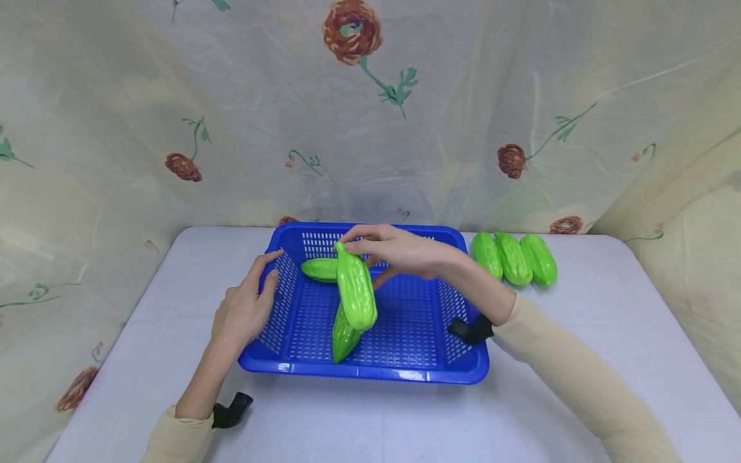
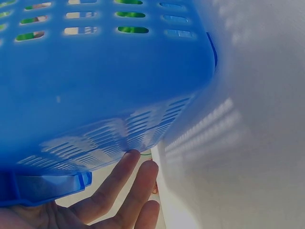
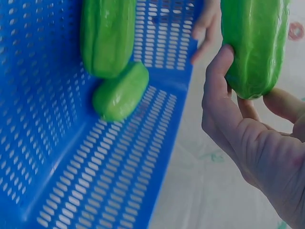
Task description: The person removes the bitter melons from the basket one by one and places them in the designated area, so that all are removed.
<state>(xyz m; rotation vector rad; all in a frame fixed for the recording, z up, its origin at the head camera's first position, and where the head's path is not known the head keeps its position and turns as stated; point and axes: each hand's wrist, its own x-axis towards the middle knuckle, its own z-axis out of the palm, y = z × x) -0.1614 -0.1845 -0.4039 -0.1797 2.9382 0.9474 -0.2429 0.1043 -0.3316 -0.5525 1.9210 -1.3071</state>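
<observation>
A glossy light-green cucumber (image 1: 357,289) with lengthwise ridges is held over the basket by my right hand (image 1: 399,251), thumb and fingertips at its stem end. The right wrist view shows the fingers (image 3: 220,76) around that end. Below it, inside the blue plastic basket (image 1: 399,374), lie two more: one cucumber (image 1: 318,270) toward the back left and another cucumber (image 1: 345,337) nearer the front. My left hand (image 1: 243,308) grips the basket's left rim, thumb on the inner side. In the left wrist view its fingers (image 2: 143,183) reach along the outer wall under the rim.
Three green cucumbers (image 1: 514,258) lie side by side on the white table (image 1: 590,341), just right of the basket. A flower-printed curtain (image 1: 451,128) hangs behind the table and along its sides. Black wrist cameras (image 1: 231,410) are strapped to both wrists.
</observation>
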